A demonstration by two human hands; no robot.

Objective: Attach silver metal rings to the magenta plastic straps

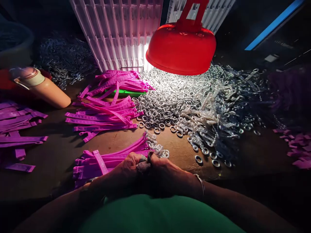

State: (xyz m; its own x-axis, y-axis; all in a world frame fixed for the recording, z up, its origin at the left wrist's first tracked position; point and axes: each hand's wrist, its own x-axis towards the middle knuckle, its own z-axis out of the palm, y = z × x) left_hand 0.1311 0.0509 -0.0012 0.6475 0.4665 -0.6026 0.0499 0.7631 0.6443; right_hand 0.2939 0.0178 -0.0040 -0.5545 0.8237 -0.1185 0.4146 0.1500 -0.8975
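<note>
Left hand (pixel 132 164), right hand (pixel 166 166): meeting, fingers bent; closure and contents cannot be told. Front magenta strips (pixel 100 161): beside left hand, on surface (pixel 177 145), pale rings (pixel 164 153) at their ends. Apparently left: rear magenta strips (pixel 107 116), heaped metal rings (pixel 167 97).

Table (pixel 178 145): ring pile (pixel 167 97) back centre, lamp (pixel 181 48) above it, panel (pixel 121 35) behind. Loose rings (pixel 195 159) in front of pile's right part. Left of pile, back bundle (pixel 121 77), then middle bundle (pixel 104 118) before it. Near bundle (pixel 85 165) at front, left of the hands. Left hand (pixel 131 163) and right hand (pixel 167 168) meet front centre, ring cluster (pixel 157 147) just behind. Far left: straps (pixel 21 119), bottle (pixel 53 92) behind, heap (pixel 66 58) further back. Far right: scraps (pixel 297 145).
</note>
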